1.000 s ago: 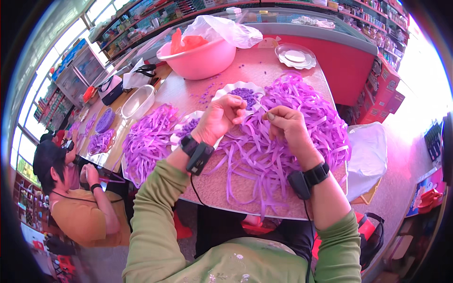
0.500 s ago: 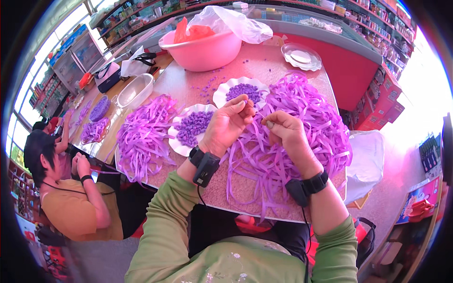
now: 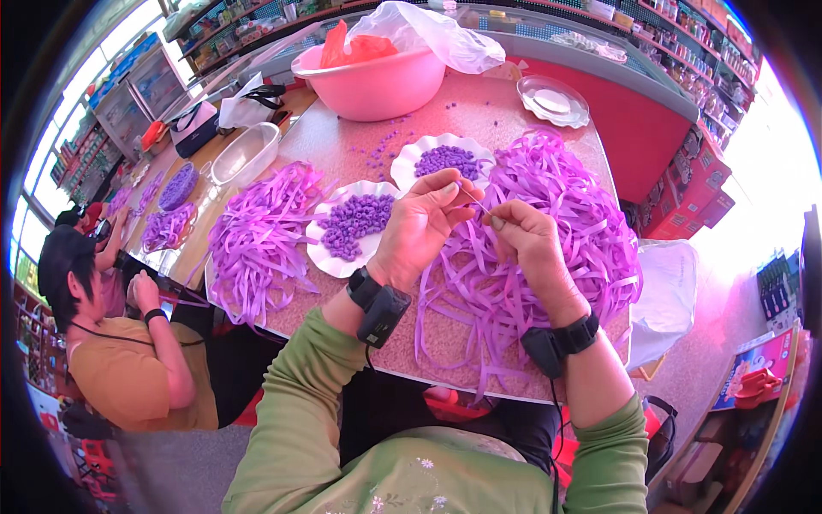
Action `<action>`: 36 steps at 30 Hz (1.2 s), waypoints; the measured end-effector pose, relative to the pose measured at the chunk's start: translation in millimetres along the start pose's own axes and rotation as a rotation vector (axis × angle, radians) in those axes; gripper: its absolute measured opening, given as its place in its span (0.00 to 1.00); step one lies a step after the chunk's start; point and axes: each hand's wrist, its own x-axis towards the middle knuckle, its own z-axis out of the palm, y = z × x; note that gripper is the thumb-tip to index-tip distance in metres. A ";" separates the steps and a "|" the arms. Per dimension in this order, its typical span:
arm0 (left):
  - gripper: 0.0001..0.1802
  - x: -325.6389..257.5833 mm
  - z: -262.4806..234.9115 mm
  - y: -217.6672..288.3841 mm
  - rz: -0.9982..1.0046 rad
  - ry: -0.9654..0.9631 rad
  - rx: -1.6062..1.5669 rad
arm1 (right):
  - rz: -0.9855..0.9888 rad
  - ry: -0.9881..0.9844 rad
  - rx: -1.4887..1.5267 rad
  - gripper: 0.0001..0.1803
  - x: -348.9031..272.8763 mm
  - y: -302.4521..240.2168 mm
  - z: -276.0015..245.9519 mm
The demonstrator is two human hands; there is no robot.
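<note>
Both our hands are raised close together over the speckled table (image 3: 514, 103), and between them runs a thin thread or strip (image 3: 476, 202), too fine for us to tell which. Our left hand (image 3: 421, 224) has its thumb and forefinger pinched on one end of it, with the other fingers curled in. Our right hand (image 3: 531, 248) is pinched on the other end, near its thumb, and its fingers are likewise folded.

Under and to the right of our hands lies a big loose heap of purple ribbon (image 3: 565, 214), its strands trailing toward the table's near edge. A second heap of ribbon (image 3: 261, 231) lies to the left. Between that heap and our left hand sits a white scalloped plate (image 3: 330, 257) full of small purple beads (image 3: 353, 221); a second white plate (image 3: 411, 158) with more beads stands just beyond it, near our left fingertips. Loose beads are scattered on the table behind the plates.

Farther back stands a pink basin (image 3: 377, 81) with a clear plastic bag (image 3: 428, 34) draped over it, and a glass dish (image 3: 552, 98) sits to its right. Both our wrists wear black bands with small black units. At the left, another person (image 3: 103, 343) in an orange top sits at a neighbouring table.
</note>
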 end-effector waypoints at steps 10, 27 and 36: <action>0.08 -3.0 4.4 -9.4 -0.040 0.003 0.065 | -0.033 0.022 -0.006 0.06 -2.7 -0.1 0.3; 0.06 -2.0 -4.5 -11.6 -0.019 0.082 0.158 | 0.124 -0.120 0.205 0.12 6.4 1.9 -18.7; 0.06 -5.5 1.2 -13.1 -0.021 0.043 0.206 | 0.205 -0.157 0.318 0.16 0.8 -11.1 -9.3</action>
